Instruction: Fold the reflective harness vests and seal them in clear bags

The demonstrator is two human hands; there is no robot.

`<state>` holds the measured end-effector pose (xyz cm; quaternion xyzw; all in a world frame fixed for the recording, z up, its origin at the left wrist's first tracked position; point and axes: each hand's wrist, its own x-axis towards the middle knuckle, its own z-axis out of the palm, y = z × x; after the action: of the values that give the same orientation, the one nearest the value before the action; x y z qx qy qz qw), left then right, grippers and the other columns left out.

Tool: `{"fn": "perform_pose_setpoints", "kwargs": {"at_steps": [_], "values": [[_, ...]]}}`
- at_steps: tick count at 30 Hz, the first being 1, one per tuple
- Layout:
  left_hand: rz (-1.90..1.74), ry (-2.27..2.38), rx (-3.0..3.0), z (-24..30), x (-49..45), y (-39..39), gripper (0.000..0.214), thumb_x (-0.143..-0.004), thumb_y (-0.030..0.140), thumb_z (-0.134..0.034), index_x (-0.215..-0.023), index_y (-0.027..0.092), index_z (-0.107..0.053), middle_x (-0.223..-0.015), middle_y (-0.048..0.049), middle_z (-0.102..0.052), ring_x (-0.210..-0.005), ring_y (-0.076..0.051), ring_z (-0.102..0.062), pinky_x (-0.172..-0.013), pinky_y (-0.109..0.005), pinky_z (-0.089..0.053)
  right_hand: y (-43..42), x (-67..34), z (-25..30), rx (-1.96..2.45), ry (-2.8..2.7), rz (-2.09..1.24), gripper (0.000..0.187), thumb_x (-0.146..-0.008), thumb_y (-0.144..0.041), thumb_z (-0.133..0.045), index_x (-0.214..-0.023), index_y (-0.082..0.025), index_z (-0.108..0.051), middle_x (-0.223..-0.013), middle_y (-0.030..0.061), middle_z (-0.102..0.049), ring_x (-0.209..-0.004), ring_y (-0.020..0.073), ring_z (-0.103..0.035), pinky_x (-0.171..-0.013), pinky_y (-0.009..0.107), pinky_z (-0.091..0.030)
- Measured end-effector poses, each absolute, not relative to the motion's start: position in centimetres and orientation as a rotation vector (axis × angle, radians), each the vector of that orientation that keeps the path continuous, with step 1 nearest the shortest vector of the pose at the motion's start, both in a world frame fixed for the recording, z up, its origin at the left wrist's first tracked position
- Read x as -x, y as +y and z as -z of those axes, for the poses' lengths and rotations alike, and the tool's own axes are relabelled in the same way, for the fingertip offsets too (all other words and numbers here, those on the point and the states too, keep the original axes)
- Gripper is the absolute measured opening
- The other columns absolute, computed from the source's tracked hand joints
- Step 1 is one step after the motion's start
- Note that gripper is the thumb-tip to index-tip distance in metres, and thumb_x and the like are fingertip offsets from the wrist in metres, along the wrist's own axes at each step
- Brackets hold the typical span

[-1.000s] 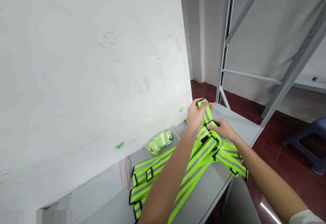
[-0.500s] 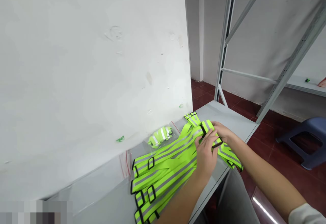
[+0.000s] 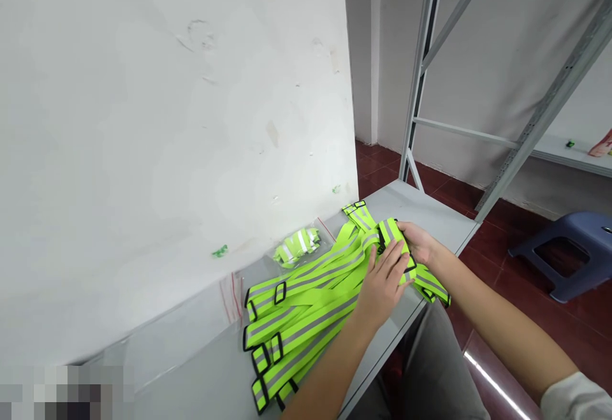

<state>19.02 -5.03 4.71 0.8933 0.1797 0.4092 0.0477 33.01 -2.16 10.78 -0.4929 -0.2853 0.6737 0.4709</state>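
Observation:
A folded bundle of lime-yellow reflective strap (image 3: pixel 389 230) with a grey stripe and black buckles is held between my two hands. My right hand (image 3: pixel 417 243) grips its far right side, fingers partly hidden behind it. My left hand (image 3: pixel 381 285) is closed over the near side, its fingers laid across the folded layers by a black buckle. Beneath and to the left, a pile of long reflective straps (image 3: pixel 315 305) with black buckles spreads over the grey table (image 3: pixel 191 385). Behind the pile lies a clear zip bag (image 3: pixel 297 247) with a folded strap inside.
Clear plastic bags with red seal lines (image 3: pixel 232 299) lie left of the pile, along the white wall (image 3: pixel 182 152). A metal frame (image 3: pixel 412 120) rises at the table's far end. A blue stool (image 3: pixel 568 254) stands on the red floor to the right.
The folded strap has turned slightly in my hands, and its lower end now shows below the left fingers. My left fingers lie flatter across it. The view has shifted slightly.

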Motion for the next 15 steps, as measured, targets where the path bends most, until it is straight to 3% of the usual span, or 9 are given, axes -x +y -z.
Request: {"fn": "perform_pose_setpoints", "kwargs": {"at_steps": [3, 7, 10, 12, 15], "values": [[-1.376, 0.549, -2.654, -4.6, -18.4, -4.7, 0.034, -0.09, 0.007, -0.043, -0.12, 0.017, -0.055, -0.128, -0.0112, -0.062, -0.132, -0.021, -0.045, -0.116, -0.05, -0.023, -2.4, -32.7, -10.9, 1.209, -0.646, -1.755, 0.03, -0.085, -0.032, -0.041, -0.091, -0.013, -0.064, -0.074, 0.0093, -0.072, -0.062, 0.0204, -0.066, -0.058, 0.03, -0.053], [-1.566, 0.572, -2.538, -4.6, -18.0, -4.6, 0.037, -0.088, 0.002, -0.038, -0.109, 0.021, -0.061, -0.111, -0.0061, -0.072, -0.12, -0.018, -0.057, -0.116, -0.05, -0.023, -3.8, -32.5, -11.3, 1.184, -0.641, -1.811, 0.039, -0.088, -0.044, -0.039, -0.094, -0.015, -0.064, -0.079, 0.0084, -0.072, -0.068, 0.0202, -0.066, -0.058, 0.029, -0.051], [-1.593, 0.559, -2.55, -4.3, -17.7, -4.3, 0.036, -0.089, 0.004, -0.039, -0.107, 0.023, -0.063, -0.107, -0.0042, -0.073, -0.114, -0.018, -0.062, -0.117, -0.053, -0.018, -5.2, -32.3, -11.4, 1.214, -0.758, -1.757, 0.038, -0.084, -0.052, -0.054, -0.097, -0.018, -0.064, -0.083, 0.0054, -0.071, -0.073, 0.019, -0.065, -0.063, 0.029, -0.052], [-1.582, 0.543, -2.581, -3.9, -17.8, -4.3, 0.035, -0.089, 0.005, -0.04, -0.109, 0.023, -0.063, -0.106, -0.0045, -0.073, -0.112, -0.018, -0.063, -0.118, -0.053, -0.016, -5.8, -32.2, -11.2, 1.255, -0.878, -1.653, 0.033, -0.077, -0.045, -0.067, -0.097, -0.018, -0.062, -0.084, 0.0036, -0.07, -0.076, 0.0175, -0.064, -0.067, 0.027, -0.051], [-1.42, 0.595, -2.647, -3.1, -18.5, -5.4, 0.032, -0.09, 0.011, -0.043, -0.117, 0.019, -0.06, -0.116, -0.0096, -0.069, -0.119, -0.023, -0.058, -0.117, -0.054, -0.02, -6.0, -32.1, -10.7, 1.329, -1.012, -1.49, 0.03, -0.073, -0.036, -0.073, -0.093, -0.018, -0.06, -0.081, 0.0006, -0.068, -0.077, 0.0163, -0.063, -0.069, 0.026, -0.05]]}}
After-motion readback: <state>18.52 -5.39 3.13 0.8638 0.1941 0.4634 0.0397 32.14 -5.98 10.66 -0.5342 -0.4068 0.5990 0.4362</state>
